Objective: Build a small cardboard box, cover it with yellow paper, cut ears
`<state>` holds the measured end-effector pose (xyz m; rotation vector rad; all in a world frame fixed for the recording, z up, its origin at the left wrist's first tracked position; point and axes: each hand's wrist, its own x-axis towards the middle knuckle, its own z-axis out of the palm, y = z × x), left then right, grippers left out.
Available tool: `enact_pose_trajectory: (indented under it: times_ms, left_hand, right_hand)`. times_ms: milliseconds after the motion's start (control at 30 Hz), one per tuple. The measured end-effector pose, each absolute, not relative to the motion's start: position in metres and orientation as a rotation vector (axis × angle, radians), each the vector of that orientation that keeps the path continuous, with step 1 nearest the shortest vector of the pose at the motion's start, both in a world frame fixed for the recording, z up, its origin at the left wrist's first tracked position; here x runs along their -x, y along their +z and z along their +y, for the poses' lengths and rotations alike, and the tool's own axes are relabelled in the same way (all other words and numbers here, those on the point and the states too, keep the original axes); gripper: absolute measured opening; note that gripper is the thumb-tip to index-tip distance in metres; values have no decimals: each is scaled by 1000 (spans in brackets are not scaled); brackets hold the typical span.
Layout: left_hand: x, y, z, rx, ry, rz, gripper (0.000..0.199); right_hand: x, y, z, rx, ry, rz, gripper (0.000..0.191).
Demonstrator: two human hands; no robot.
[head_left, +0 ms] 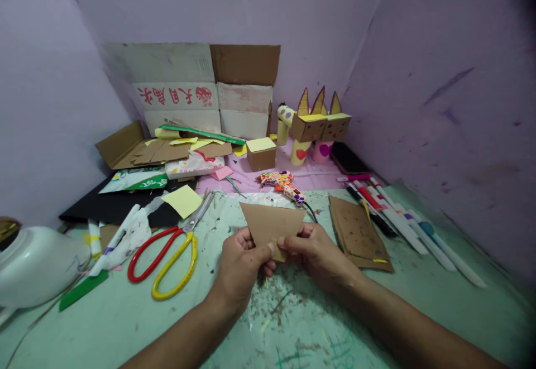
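Between both hands, a piece of brown cardboard [274, 223] is held up over the green tabletop, wide at its top edge and narrowing downward. My left hand [243, 263] pinches its lower left side, thumb in front. At the lower right, my right hand [314, 249] grips the same piece, with a small cardboard bit [278, 250] under the thumbs; whether it is a fold or a separate piece I cannot tell. Left of my hands lie scissors [190, 235] with one red and one yellow handle. Just beyond the cardboard rests a patterned glue gun [282, 182].
Markers [402, 224] and a cardboard pad [358, 232] lie at the right, near a dark phone [349, 158]. Cardboard animal figures [310, 128] and a small box [261, 157] stand at the back. Paper scraps [182, 200] and a white pot-like vessel [42, 266] are left.
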<state>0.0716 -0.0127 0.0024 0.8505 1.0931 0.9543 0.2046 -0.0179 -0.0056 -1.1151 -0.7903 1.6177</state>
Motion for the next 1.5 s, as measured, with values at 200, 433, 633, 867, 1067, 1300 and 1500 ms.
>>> enact_pose_trajectory:
  times_ms: [200, 433, 633, 867, 1067, 1300, 1500]
  left_hand:
    - [-71, 2, -13, -864, 944, 1094, 25]
    - [-70, 2, -12, -832, 934, 1090, 28]
    - [-67, 3, -10, -818, 955, 1076, 30]
    - [-66, 3, -9, -835, 967, 1079, 30]
    - [-66, 1, -9, -859, 962, 1085, 26]
    - [-67, 0, -8, -880, 970, 1092, 27]
    - [-66, 0, -9, -887, 960, 1086, 27]
  right_hand:
    - [-204, -6, -20, 1127, 1620, -795, 18]
    - [-207, -6, -18, 1071, 1676, -763, 15]
    - [-212, -3, -11, 961, 1854, -593, 35]
    - [-211, -2, -12, 986, 1839, -619, 40]
    - [-209, -3, -16, 928, 1752, -783, 26]
    - [-210, -7, -17, 851, 1759, -851, 29]
    - [-209, -8, -17, 870, 1753, -848, 23]
